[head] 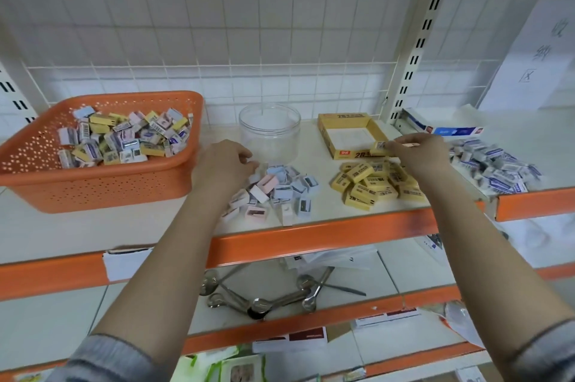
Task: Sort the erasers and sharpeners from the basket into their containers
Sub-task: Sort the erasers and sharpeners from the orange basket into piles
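An orange basket (pixel 102 185) at the left holds a mixed heap of erasers and sharpeners (pixel 124 137). A clear round jar (pixel 269 129) stands behind a pile of pastel sharpeners (pixel 277 191). My left hand (pixel 222 165) hovers at that pile's left edge with curled fingers; whether it holds one is hidden. A yellow 2B box (pixel 348 135) stands open behind a pile of yellow erasers (pixel 376 184). My right hand (pixel 418 152) pinches one yellow eraser (pixel 380 147) at the box's front right corner. White-and-blue erasers (pixel 494 170) lie heaped at the right.
A white-and-blue carton (pixel 445 128) lies at the back right. A wire grid wall backs the shelf, whose orange front edge (pixel 311 238) runs below the piles. The lower shelf carries metal spoons (pixel 264 297) and papers.
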